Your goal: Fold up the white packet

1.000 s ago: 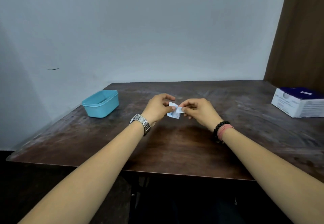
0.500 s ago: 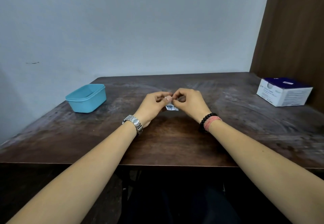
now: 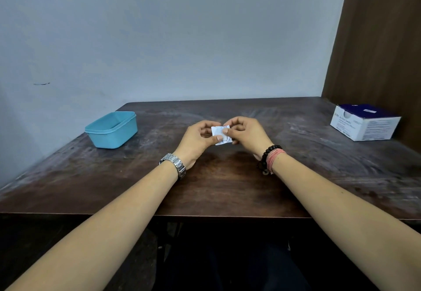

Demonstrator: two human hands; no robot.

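Your left hand (image 3: 197,139) and right hand (image 3: 246,135) both pinch a small, square, white sachet (image 3: 220,134), creased, above the dark wooden desk (image 3: 227,183).

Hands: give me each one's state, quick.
Left hand: pinching the packet.
Right hand: pinching the same packet.

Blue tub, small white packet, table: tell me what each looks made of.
Blue tub: likely plastic, smooth, matte, uniform colour, moulded rim. Small white packet, pinched by left hand and right hand: thin paper or foil-paper with faint print, slightly creased. Table: dark wood, worn finish with pale scuffs.
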